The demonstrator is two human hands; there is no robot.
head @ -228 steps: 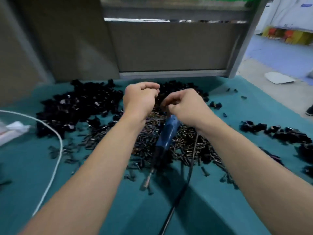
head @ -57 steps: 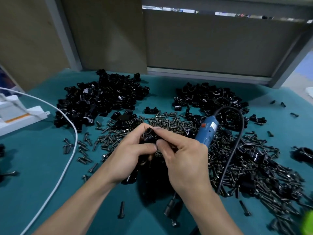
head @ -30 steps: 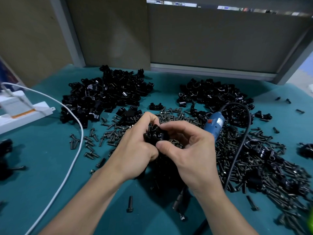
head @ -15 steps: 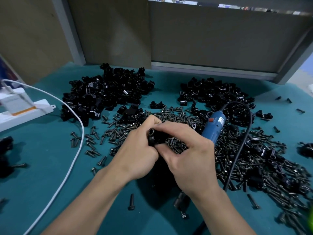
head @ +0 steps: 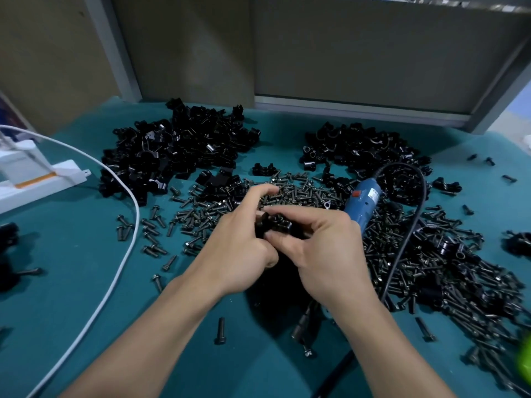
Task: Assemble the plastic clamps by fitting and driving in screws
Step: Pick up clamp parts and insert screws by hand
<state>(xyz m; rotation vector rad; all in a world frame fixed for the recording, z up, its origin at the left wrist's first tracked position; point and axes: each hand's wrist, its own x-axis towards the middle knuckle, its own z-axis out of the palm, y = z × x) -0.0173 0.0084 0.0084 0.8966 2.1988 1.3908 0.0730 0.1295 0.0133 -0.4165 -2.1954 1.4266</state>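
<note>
A black plastic clamp [head: 274,224] sits between both hands above the middle of the teal table. My left hand [head: 238,242] grips its left side with curled fingers. My right hand [head: 321,251] pinches its right side between thumb and forefinger. Whether a screw is in it is hidden by the fingers. Under and behind the hands lies a spread of dark screws [head: 287,193]. A blue electric screwdriver [head: 363,203] lies on the screws just right of my right hand, its black cable [head: 408,234] looping over it.
Two heaps of black clamp parts lie at the back, one left [head: 178,153] and one right [head: 365,153]. A white cable [head: 120,254] curves across the left side from a white power strip [head: 37,179]. Loose screws [head: 220,330] dot the near table. A grey panel stands behind.
Both hands stayed together on the clamp and turned it a little. The view shifted slightly; the screwdriver has not moved.
</note>
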